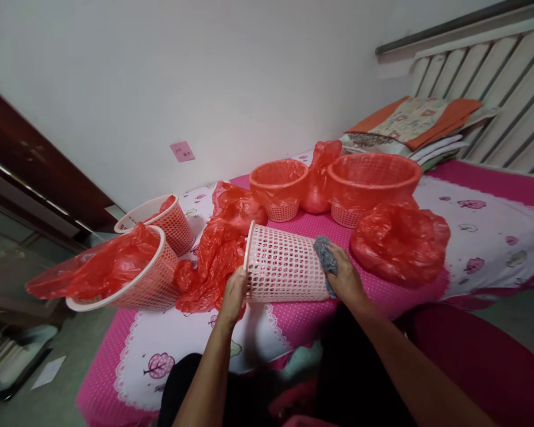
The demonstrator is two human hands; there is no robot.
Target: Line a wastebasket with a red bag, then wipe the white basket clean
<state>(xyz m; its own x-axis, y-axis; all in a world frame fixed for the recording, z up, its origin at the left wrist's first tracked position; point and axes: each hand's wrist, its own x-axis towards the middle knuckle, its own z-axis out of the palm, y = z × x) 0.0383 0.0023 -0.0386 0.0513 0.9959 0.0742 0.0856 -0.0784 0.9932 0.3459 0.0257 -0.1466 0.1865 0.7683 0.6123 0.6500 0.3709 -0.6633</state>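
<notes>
A pale pink perforated plastic basket (285, 264) lies on its side before me, its rim to the left and its base to the right. My left hand (235, 290) is closed on the rim at the near side. In my right hand (346, 276) is a crumpled grey cloth (326, 261), pressed against the basket's base end. Crumpled red plastic bags (216, 255) lie just left of the basket. Right of my right hand sits a puffed-up red bag (400, 243); what is inside it, if anything, is hidden.
Behind stand two baskets lined with red bags, a smaller one (279, 184) and a larger one (376, 178), with a knotted red bag (318, 184) between them. Two more baskets (145, 299) (180, 228) lean at left. Folded textiles (420, 121) are stacked near the radiator (485, 89).
</notes>
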